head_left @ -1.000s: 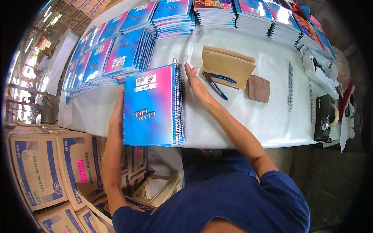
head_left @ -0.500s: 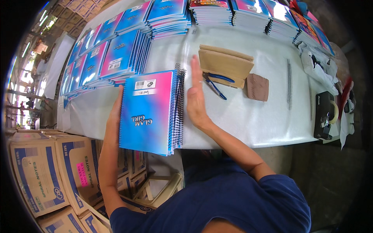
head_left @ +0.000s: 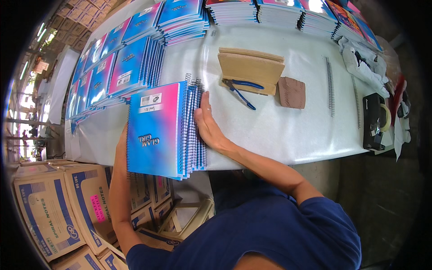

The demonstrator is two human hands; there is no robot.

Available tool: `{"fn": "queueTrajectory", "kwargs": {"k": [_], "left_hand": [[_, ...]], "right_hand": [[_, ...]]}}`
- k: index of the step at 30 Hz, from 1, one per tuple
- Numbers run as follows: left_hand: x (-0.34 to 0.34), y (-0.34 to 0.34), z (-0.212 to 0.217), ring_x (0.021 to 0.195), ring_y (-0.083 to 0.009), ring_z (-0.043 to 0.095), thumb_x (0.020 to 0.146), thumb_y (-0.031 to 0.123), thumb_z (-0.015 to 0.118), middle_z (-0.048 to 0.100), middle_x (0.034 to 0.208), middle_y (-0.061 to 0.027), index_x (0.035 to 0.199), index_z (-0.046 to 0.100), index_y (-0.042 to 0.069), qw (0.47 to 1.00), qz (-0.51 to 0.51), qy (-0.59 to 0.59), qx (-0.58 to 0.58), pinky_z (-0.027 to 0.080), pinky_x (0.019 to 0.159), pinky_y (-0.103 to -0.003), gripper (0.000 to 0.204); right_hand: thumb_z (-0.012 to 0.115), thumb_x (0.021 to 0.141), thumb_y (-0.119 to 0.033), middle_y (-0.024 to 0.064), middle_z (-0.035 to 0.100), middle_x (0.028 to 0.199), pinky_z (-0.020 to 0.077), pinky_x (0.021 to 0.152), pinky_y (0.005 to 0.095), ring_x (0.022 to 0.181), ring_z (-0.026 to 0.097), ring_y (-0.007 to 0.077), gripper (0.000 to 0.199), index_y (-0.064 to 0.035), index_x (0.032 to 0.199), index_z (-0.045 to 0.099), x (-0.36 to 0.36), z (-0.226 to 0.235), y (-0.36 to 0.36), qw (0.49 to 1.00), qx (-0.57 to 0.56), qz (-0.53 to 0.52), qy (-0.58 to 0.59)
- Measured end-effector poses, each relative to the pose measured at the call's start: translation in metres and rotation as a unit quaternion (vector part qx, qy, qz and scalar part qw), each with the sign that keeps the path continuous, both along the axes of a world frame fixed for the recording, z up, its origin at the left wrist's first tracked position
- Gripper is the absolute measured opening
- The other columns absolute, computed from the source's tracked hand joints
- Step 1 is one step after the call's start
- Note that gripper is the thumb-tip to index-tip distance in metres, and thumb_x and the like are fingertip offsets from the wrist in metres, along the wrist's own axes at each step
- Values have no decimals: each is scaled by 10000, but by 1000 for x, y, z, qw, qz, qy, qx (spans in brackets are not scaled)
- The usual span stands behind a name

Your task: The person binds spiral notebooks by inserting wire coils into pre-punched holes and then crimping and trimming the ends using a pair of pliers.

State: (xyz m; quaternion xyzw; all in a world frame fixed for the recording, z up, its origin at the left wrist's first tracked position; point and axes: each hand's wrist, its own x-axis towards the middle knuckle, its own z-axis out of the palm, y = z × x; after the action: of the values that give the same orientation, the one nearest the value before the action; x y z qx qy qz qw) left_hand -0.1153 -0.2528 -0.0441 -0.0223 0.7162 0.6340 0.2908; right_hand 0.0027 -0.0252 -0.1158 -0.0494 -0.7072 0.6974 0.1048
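A stack of spiral notebooks [head_left: 155, 128] with blue and pink covers stands at the table's near edge, a white label on the top one. Its wire coils run down the right side, and a few coil ends stick out past the far edge. My right hand [head_left: 209, 128] lies flat along those coils, fingers stretched out and pointing away from me. On the opposite side, my left hand [head_left: 122, 140] is against the stack's left edge. The notebooks hide its fingers.
Right of the stack are blue-handled pliers [head_left: 242, 92] on a folded cardboard piece [head_left: 249, 67], a brown block [head_left: 291, 92], loose wire coils [head_left: 330, 85] and a black tape dispenser [head_left: 374, 121]. More notebook piles [head_left: 128, 65] line the left and far sides. Cartons [head_left: 47, 211] stand lower left.
My right hand has come in from the right and now touches the coils. The stack's upper notebooks sit further left, showing more coils. My left hand's fingers have gone out of sight behind the stack.
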Motion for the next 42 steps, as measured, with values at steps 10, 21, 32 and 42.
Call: {"fn": "queueTrajectory", "kwargs": {"k": [10, 21, 32, 42], "left_hand": [[-15, 16, -12, 1141, -209, 551, 948, 636, 333, 549, 1314, -138, 1396, 414, 5, 996, -40, 54, -55, 435, 986, -344, 778], [-61, 34, 41, 1331, -225, 376, 977, 607, 282, 452, 1430, -113, 1449, 377, 75, 971, -238, -10, -10, 262, 1111, -382, 718], [138, 41, 17, 1443, -272, 178, 1023, 280, 271, 222, 1542, -184, 1476, 215, -36, 775, 379, 495, 104, 123, 1179, -400, 555], [159, 62, 77, 1451, -245, 164, 1016, 342, 321, 225, 1560, -128, 1471, 261, -20, 789, 221, 560, -124, 125, 1173, -393, 585]], "right_hand": [[361, 998, -459, 319, -196, 1504, -35, 1164, 448, 1420, -153, 428, 883, 87, 1424, -187, 68, -3, -26, 996, 20, -91, 5], [464, 982, -198, 274, 212, 1513, 162, 1158, 457, 1393, 234, 422, 601, 59, 1456, 199, 85, 50, 45, 948, 214, -128, 198], [323, 1004, -487, 290, 642, 908, 396, 991, 506, 926, 616, 450, 623, 80, 1158, 532, 6, 108, 79, 917, 340, 209, 18], [620, 895, -326, 167, 595, 1182, 378, 1037, 451, 1070, 579, 344, 504, -13, 1268, 489, 37, 83, 102, 924, 324, -13, 201]]}}
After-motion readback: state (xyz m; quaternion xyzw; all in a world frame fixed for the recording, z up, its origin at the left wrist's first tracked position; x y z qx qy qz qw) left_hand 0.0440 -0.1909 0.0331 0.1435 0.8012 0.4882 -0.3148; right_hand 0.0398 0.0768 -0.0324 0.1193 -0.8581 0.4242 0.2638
